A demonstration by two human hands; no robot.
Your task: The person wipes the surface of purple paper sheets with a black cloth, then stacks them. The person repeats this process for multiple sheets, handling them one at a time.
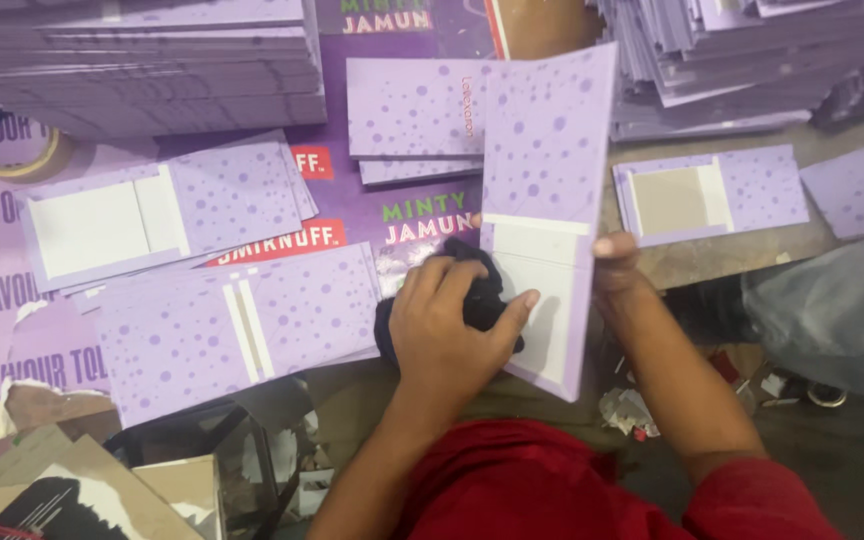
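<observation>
A black cloth [472,295] is gripped in the left hand [447,325] and pressed against a purple dotted card [547,200]. The card's right edge is pinched by the right hand [617,265], above the tabletop [712,255]. Similar cards [242,320] are spread to the left; stacks [142,60] are piled behind.

The folded card [549,160] is pale lilac speckled with darker purple dots, with plain white panels on its lower half. Just left of it, the cloth [482,295] is black. Further left of the card, flat cards [187,215] carry the same lilac dots with white strips. Below the card, the sleeve [552,490] is red. Far left, the tape roll [7,140] is yellowish tan.
</observation>
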